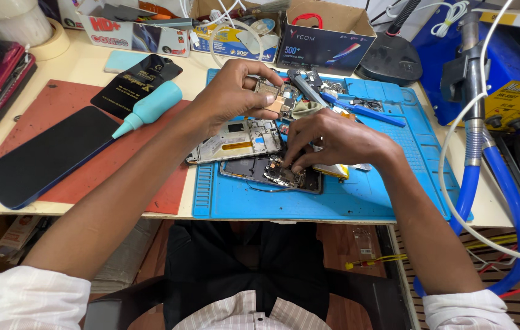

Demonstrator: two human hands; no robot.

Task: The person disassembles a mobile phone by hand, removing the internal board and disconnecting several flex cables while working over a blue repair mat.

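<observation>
A: What packaging sits on the desk [89,67]?
B: Along the back edge, a white printed carton [131,33] at left, a blue and yellow box [232,43] in the middle, and an open dark blue box [327,40] with brown flaps. A flat black packet [138,82] lies nearer.
A: Any screens?
B: One dark, unlit phone [43,156] on the red mat [70,98], left side

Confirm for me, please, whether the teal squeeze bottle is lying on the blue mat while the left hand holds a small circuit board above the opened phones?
Not quite. The head view shows the teal bottle lying on the red mat, not the blue mat. The rest holds: the left hand holds the circuit board above the opened phones.
</observation>
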